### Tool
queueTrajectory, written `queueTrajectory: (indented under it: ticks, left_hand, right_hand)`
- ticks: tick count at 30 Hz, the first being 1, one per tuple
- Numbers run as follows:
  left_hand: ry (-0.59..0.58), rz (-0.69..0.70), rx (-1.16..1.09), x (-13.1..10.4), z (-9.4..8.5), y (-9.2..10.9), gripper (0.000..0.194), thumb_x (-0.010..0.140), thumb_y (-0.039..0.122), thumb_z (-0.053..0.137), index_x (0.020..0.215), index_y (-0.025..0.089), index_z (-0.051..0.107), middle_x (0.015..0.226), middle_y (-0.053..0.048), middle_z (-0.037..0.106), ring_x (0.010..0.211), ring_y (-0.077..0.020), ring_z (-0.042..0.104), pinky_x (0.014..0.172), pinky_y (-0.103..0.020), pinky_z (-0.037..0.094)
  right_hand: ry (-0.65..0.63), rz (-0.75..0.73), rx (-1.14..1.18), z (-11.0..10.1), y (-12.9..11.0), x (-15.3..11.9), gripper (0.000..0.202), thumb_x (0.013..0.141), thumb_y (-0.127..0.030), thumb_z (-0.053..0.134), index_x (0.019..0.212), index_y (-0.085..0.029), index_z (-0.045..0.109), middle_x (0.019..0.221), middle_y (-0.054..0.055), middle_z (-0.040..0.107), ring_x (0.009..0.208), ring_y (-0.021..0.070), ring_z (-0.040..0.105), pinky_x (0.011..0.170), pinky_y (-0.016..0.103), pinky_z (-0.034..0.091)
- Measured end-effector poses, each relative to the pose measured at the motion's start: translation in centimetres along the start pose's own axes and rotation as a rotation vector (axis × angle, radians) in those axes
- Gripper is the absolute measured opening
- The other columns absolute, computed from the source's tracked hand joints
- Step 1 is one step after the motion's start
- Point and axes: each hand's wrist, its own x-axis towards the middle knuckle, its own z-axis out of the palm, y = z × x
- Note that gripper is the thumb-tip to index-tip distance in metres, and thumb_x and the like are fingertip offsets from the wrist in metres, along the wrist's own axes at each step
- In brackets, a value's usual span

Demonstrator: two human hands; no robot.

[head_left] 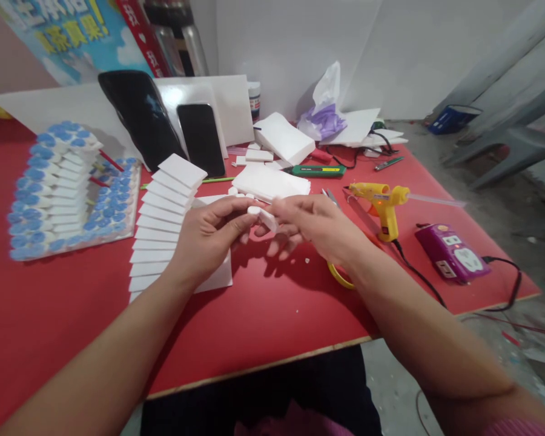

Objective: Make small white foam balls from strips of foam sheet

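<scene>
Between thumb and fingers, my left hand (213,233) pinches a small white piece (255,211). My right hand (315,227) meets it from the other side, its fingertips on a white strip (267,219) that touches the small piece. Its lower fingers are partly spread beneath. Left of my left hand, overlapping white slabs (157,242) fan up like steps on a white sheet (218,278). Behind my hands lie a stack of white sheets (270,183) and a few small white pieces (234,191).
A blue-and-white stepped model (27,212) stands at the left. Two phones (138,115) (202,139) lean behind the slabs. To the right are a yellow glue gun (384,203), a purple power box (454,254) with cables, yellow-handled scissors (340,277) and a green cutter (318,171).
</scene>
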Motion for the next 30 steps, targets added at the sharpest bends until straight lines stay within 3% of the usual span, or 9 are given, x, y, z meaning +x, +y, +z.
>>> queueTrajectory:
  ticks: [3,6,11,16,20,23,26,30]
  left_hand:
    - [-0.038,0.070,0.028,0.2,-0.4,-0.3,0.020,0.092,0.030,0.076,0.110,0.025,0.084,0.095,-0.005,0.078,0.062,-0.0117,0.062,0.057,-0.025,0.050]
    - [-0.054,0.147,0.079,0.3,-0.5,-0.4,0.020,0.094,0.029,0.074,0.111,0.028,0.084,0.103,-0.005,0.077,0.069,-0.0127,0.063,0.061,-0.026,0.050]
    - [-0.091,0.180,0.105,0.3,-0.5,0.0,0.021,0.095,0.027,0.072,0.112,0.029,0.084,0.092,-0.004,0.074,0.069,-0.0137,0.063,0.065,-0.029,0.051]
    - [-0.063,0.158,0.111,0.3,-0.4,0.3,0.020,0.094,0.028,0.074,0.110,0.029,0.085,0.094,-0.004,0.075,0.068,-0.0137,0.062,0.065,-0.029,0.051]
    - [-0.029,0.109,0.104,0.1,-0.3,0.3,0.019,0.092,0.031,0.076,0.108,0.027,0.085,0.094,-0.005,0.077,0.066,-0.0137,0.062,0.063,-0.029,0.050]
    - [0.011,0.035,0.071,0.0,0.0,0.3,0.020,0.089,0.034,0.080,0.105,0.024,0.085,0.092,-0.005,0.079,0.060,-0.0119,0.058,0.058,-0.028,0.048]
    - [0.062,-0.069,0.007,-0.2,0.6,0.4,0.024,0.085,0.037,0.083,0.104,0.022,0.084,0.081,-0.003,0.077,0.053,-0.0101,0.054,0.051,-0.026,0.045]
    - [0.131,-0.144,-0.052,-0.6,1.5,0.7,0.025,0.080,0.036,0.087,0.098,0.020,0.083,0.068,0.000,0.072,0.049,-0.0095,0.055,0.049,-0.024,0.046]
  right_hand:
    - [-0.054,0.159,0.333,-0.6,0.1,0.4,0.041,0.092,-0.055,0.072,0.099,-0.015,0.078,0.097,0.012,0.080,0.063,0.0159,0.073,0.053,0.026,0.059]
    - [-0.062,0.168,0.376,-0.7,0.4,0.4,0.033,0.087,-0.044,0.081,0.101,-0.015,0.081,0.099,0.011,0.081,0.060,0.0116,0.070,0.048,0.020,0.056]
    - [0.002,0.077,0.259,-0.3,0.6,0.2,0.028,0.083,-0.037,0.086,0.103,-0.017,0.084,0.087,0.005,0.079,0.052,0.0062,0.057,0.042,0.017,0.050]
    - [0.066,-0.003,0.116,0.0,0.4,0.1,0.023,0.084,-0.037,0.083,0.097,-0.018,0.085,0.077,0.001,0.076,0.048,0.0063,0.051,0.041,0.020,0.047]
    - [0.104,-0.037,-0.085,0.2,-0.2,-0.3,0.022,0.090,-0.037,0.077,0.086,-0.016,0.083,0.053,-0.004,0.061,0.043,0.0078,0.050,0.044,0.022,0.043]
    - [0.180,-0.067,-0.207,0.5,-0.4,-0.4,0.027,0.093,-0.038,0.072,0.082,-0.016,0.082,0.046,-0.005,0.055,0.039,0.0081,0.048,0.045,0.024,0.039]
    - [0.314,-0.205,-0.368,1.0,0.2,-0.3,0.026,0.095,-0.033,0.070,0.077,-0.016,0.079,0.049,-0.004,0.058,0.044,0.0089,0.048,0.049,0.025,0.038]
    - [0.507,-0.558,-0.724,1.6,1.4,-0.1,0.020,0.091,-0.018,0.065,0.075,-0.016,0.075,0.066,0.002,0.070,0.059,0.0122,0.058,0.060,0.027,0.041]
